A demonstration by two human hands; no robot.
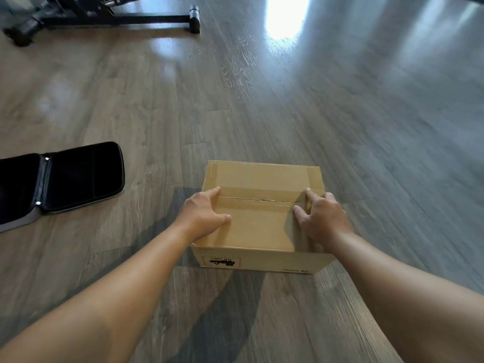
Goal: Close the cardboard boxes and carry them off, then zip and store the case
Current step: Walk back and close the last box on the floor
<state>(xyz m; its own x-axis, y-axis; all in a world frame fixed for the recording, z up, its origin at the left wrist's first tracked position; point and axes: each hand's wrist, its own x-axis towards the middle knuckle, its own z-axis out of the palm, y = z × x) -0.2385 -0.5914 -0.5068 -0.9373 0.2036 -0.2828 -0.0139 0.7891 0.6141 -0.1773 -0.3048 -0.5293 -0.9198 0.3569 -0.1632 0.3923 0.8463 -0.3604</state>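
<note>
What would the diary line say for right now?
box: flaps shut, on floor | left hand: on left edge | right hand: on right edge | case: open, unzipped, left of box

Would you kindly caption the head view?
Both hands rest on a closed cardboard box; open case lies nearby.
</note>
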